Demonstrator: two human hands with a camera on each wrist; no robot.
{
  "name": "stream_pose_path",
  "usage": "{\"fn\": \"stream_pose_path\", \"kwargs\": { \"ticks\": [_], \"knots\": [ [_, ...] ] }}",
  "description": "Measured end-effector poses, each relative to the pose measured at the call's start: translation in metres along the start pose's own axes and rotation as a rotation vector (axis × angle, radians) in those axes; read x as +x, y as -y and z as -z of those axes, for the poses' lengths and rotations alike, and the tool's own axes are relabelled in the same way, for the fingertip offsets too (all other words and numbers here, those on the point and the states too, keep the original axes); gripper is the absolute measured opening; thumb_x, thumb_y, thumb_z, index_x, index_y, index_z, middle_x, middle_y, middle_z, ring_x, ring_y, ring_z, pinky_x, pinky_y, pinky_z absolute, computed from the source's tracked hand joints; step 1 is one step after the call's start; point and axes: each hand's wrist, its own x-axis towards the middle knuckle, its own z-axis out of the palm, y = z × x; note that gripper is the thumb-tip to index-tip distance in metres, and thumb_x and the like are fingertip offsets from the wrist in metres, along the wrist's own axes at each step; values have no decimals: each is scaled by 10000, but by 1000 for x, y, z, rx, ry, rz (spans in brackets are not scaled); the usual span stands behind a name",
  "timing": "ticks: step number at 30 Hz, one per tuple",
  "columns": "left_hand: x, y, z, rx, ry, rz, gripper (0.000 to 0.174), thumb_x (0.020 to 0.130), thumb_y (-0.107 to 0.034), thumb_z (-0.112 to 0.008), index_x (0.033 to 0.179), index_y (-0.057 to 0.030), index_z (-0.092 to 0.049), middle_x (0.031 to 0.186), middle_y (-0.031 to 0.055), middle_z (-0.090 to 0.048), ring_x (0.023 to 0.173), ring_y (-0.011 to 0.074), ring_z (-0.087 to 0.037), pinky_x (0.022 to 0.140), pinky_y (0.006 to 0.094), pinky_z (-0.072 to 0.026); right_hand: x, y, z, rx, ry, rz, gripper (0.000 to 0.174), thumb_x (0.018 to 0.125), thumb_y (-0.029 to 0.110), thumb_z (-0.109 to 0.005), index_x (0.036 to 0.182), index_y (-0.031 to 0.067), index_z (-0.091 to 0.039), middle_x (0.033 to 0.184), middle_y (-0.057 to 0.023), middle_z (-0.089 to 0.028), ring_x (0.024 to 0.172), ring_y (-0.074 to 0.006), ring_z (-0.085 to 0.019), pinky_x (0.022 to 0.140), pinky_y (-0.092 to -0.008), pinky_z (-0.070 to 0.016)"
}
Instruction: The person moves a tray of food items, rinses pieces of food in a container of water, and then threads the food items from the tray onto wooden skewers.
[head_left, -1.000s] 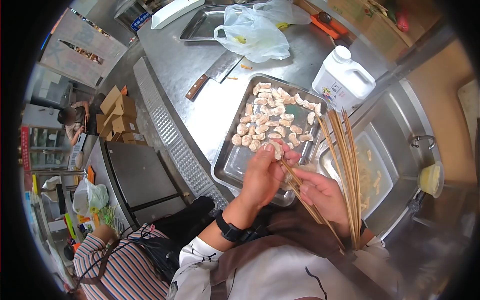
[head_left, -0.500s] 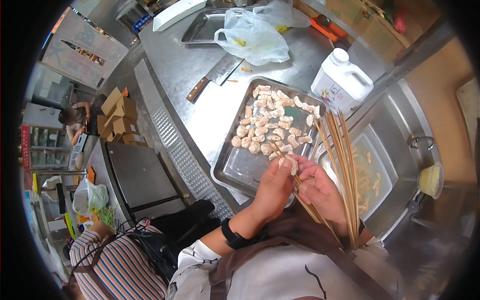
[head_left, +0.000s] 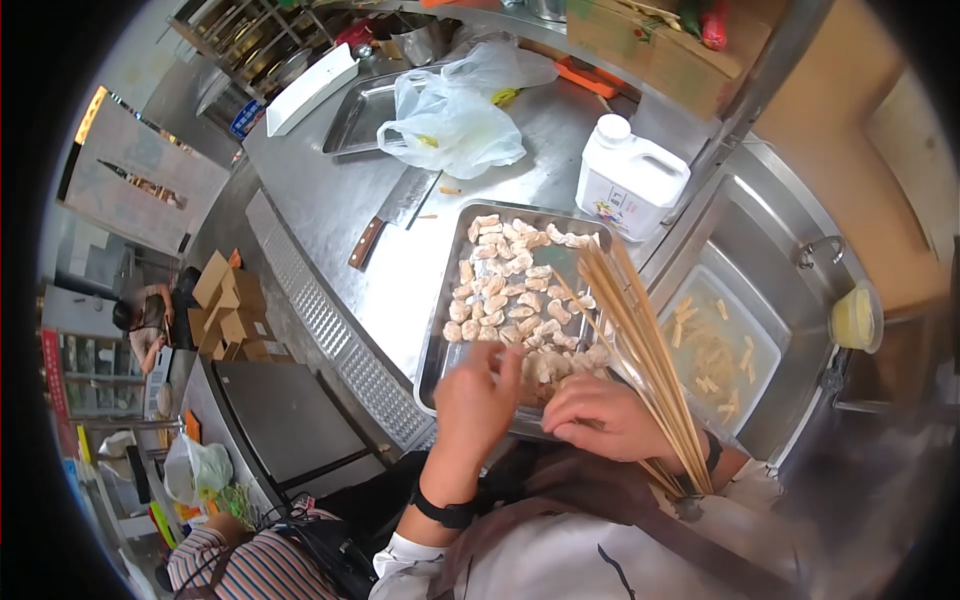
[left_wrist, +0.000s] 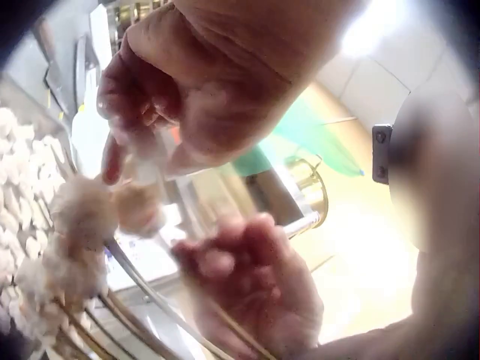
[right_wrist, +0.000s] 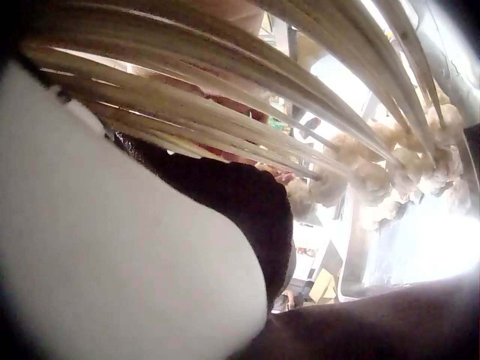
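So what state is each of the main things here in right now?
Left hand: blurred, grip unclear.
Right hand: grip unclear.
Skewers: bunched, tilted.
Metal tray: partly filled.
Pale pieces: many loose in the tray.
Cleaver: lying flat.
White jug: capped, upright.
Plastic bag: crumpled.
White tub: holding strips in liquid.

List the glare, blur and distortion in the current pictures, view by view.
Head: fisheye bending with black corners, glare on the steel worktop, motion blur on the left hand. Left wrist: skewered pale pieces blurred, right side overexposed. Right wrist: bamboo skewers appear bowed, steel tray washed out.
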Motion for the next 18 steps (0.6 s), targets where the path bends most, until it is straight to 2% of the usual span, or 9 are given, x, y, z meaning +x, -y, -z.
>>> {"fn": "stream_pose_path", "kwargs": {
  "ticks": [1,4,5,8,15,18],
  "knots": [
    [3,-12,10,-81,-53,9,362,933,-256,-502,1108,60,-508,960,119,-643,739,187,-646,562,289,-490,2,2,-2,-37,-5,-3,69,833,67,-581,898,50,-597,863,-60,-603,852,-232,-565,795,-358,-405],
    [18,-25,0,-1021,56,-24,380,941,-240,-487,1178,58,-480,976,120,-632,820,185,-635,645,290,-505,4,0,-6,-86,40,2,70,838,75,-576,898,47,-599,865,-71,-599,851,-234,-567,788,-354,-421],
    [23,-34,-4,-1204,189,76,381,938,-207,-495,1209,58,-455,989,121,-618,846,175,-621,722,288,-513,4,0,-8,-81,45,-25,74,837,79,-576,898,45,-601,866,-76,-599,853,-238,-568,786,-353,-428],
    [32,-44,-21,-1286,330,99,343,938,-184,-497,1184,54,-477,1002,120,-612,850,185,-625,751,280,-524,3,-1,-13,-77,56,-80,85,833,90,-577,894,39,-606,872,-89,-601,859,-249,-571,782,-350,-445],
    [26,-46,-13,-1308,260,213,255,906,-177,-555,1062,25,-544,911,108,-636,811,176,-641,728,292,-541,3,-4,-15,-154,50,-114,90,813,94,-587,874,32,-613,871,-97,-603,868,-255,-576,792,-358,-454],
    [28,-46,-14,-1237,233,122,244,888,-151,-577,1049,30,-546,902,117,-647,780,180,-652,684,285,-550,4,-6,-16,-173,54,-102,91,813,89,-583,875,29,-613,867,-99,-604,869,-256,-577,801,-361,-453]
  ]
}}
